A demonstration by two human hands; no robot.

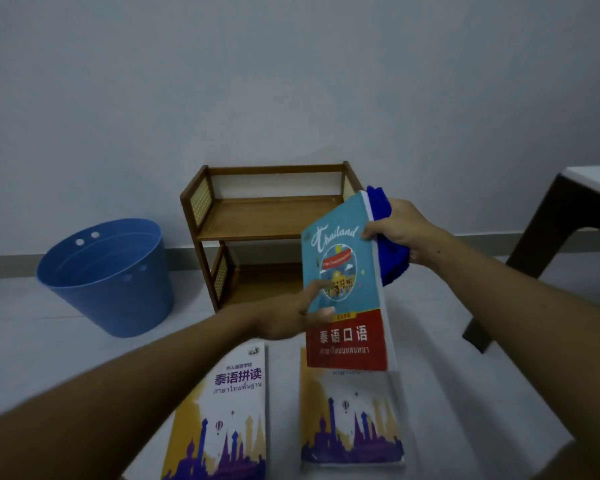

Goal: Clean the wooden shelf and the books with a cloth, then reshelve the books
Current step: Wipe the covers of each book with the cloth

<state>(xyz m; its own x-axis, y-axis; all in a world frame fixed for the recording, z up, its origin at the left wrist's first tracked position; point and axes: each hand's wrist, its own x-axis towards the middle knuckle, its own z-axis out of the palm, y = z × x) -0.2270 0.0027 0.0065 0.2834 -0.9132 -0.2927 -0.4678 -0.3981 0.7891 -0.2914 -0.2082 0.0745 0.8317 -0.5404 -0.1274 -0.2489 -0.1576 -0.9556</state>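
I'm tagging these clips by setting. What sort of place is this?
Likely a plain room in a home: a small wooden shelf stands against a bare wall, a blue bucket sits beside it, and books lie on the pale floor.

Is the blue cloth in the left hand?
No, the right hand grips the blue cloth against the Thailand book edge, while the left hand holds its cover.

blue cloth (387,251), teal-and-red book (345,292), blue bucket (118,289)
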